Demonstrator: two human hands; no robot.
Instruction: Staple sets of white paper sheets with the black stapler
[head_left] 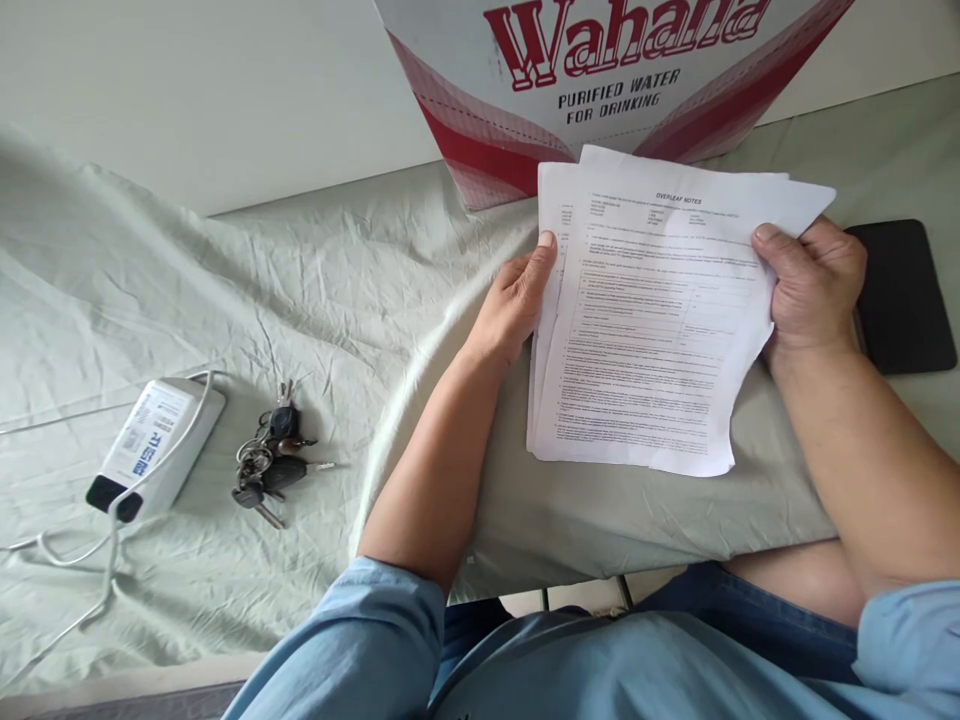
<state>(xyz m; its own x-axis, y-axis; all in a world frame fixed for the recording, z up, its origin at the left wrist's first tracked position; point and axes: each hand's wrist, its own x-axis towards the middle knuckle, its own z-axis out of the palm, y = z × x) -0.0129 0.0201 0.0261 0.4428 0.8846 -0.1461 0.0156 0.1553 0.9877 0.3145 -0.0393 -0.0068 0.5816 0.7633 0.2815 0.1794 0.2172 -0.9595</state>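
Note:
A stack of printed white paper sheets (pixel 645 330) lies slightly fanned on a surface covered with pale green cloth (pixel 315 290). My left hand (pixel 517 300) grips the stack's left edge, thumb on top. My right hand (pixel 814 285) grips the right edge near the top corner, thumb over the sheets. The top page is headed "OVERLEAF NOTES".
A red and white "Wahana" water carton (pixel 600 80) stands just behind the papers. A black flat pad (pixel 904 295) lies right of my right hand. At the left lie a bunch of keys (pixel 270 465) and a white power adapter (pixel 154 445) with its cable.

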